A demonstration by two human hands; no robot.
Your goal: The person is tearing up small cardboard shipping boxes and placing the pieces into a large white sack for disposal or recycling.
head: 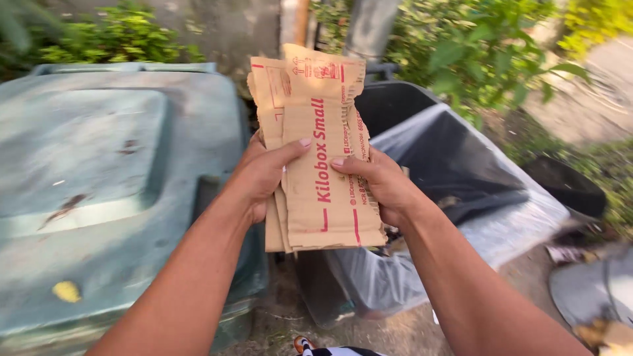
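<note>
Both forearms reach up from the bottom edge; your left hand [264, 173] and right hand [379, 181] each have a closed grip on a stack of torn cardboard pieces [316, 145], held upright above the gap between the green bin [99, 165] and the open lined bin [461, 171]. Keep thumbs pressed flat so no sheet slips (back sheets are hidden; count unclear).

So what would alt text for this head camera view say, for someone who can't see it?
Two bare hands, left hand and right hand, grip a stack of torn brown cardboard pieces with red print above an open black bin lined with a clear plastic bag. A closed green wheeled bin stands to the left, with leafy shrubs behind.
</note>
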